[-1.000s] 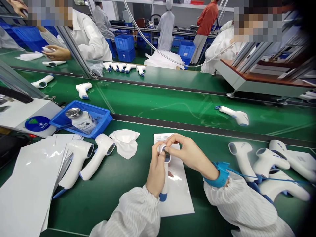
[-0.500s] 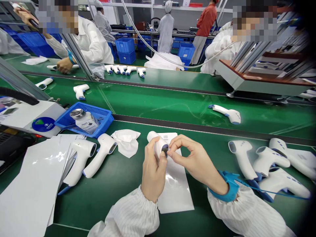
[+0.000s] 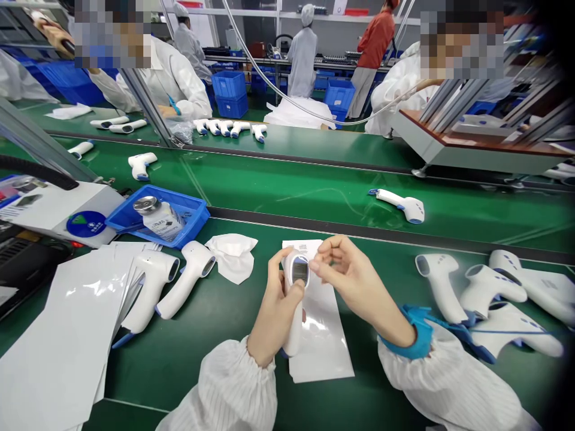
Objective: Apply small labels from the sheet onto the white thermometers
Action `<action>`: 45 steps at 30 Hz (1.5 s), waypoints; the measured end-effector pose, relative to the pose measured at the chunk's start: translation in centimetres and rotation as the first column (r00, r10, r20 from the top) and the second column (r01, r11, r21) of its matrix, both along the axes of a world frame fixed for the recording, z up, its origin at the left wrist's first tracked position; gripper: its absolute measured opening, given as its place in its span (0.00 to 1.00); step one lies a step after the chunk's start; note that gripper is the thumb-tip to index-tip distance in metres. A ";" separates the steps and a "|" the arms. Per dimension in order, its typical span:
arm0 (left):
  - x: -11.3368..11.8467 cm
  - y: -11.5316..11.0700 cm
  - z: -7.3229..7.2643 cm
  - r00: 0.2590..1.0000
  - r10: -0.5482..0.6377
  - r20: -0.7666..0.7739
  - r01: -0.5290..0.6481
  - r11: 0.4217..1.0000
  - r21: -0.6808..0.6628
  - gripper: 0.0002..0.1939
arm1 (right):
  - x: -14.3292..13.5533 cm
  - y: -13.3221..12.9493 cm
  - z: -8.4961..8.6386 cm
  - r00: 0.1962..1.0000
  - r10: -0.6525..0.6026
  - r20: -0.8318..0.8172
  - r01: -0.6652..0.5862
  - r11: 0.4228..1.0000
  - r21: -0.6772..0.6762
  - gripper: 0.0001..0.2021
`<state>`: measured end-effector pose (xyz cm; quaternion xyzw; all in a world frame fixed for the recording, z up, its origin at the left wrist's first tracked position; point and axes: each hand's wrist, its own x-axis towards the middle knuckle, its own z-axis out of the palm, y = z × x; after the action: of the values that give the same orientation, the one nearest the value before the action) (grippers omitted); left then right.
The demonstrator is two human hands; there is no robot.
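My left hand [image 3: 279, 308] is wrapped round a white infrared thermometer [image 3: 294, 329], whose small grey screen faces up with my thumb at its lower edge. Just right of the screen is my right hand [image 3: 354, 281], thumb and forefinger pinched together near the device's edge; whatever they hold, if anything, is too small to make out. Beneath both hands lies a white printed sheet [image 3: 326, 335]. Two white thermometers [image 3: 150, 293] rest left of my hands beside a crumpled white cloth [image 3: 233, 257]. Several more thermometers [image 3: 442, 287] lie at the right.
A blue tray [image 3: 191, 230] with a metal-capped bottle stands at left, above a stack of white sheets [image 3: 67, 335]. Beyond runs a green conveyor [image 3: 278, 185] bearing thermometers. A blue wrist strap's cord stretches to the right. People in white work across the line.
The held thermometer has turned so that its screen and handle show. My right fingers have moved slightly up and off it. Thermometers on the conveyor have shifted left.
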<state>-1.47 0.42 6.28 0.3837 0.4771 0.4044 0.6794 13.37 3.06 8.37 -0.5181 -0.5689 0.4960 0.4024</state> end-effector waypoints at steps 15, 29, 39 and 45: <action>0.1 -1.1 0.4 0.998 0.053 -0.035 -0.047 0.990 0.135 0.41 | -1.6 -1.1 -0.2 0.999 -0.011 0.036 -0.001 0.948 0.320 0.08; -0.8 0.7 -1.7 0.922 -0.022 -0.387 0.095 0.981 0.170 0.47 | 0.4 12.5 -4.0 0.741 -0.118 0.661 0.055 0.992 0.115 0.17; -4.3 1.1 -2.6 0.949 -0.006 -0.314 0.001 1.000 -0.016 0.29 | 13.3 16.5 -4.8 0.406 -0.510 0.759 0.623 0.762 0.179 0.31; -2.6 3.3 -2.6 0.970 0.237 0.057 -0.238 0.971 0.022 0.32 | 13.2 12.0 -4.8 0.654 -0.323 0.684 0.415 0.909 0.033 0.24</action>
<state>-4.11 3.71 3.73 0.3225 0.4950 0.4999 0.6333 26.57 15.10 3.61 -0.7909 -0.5256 0.2162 0.2271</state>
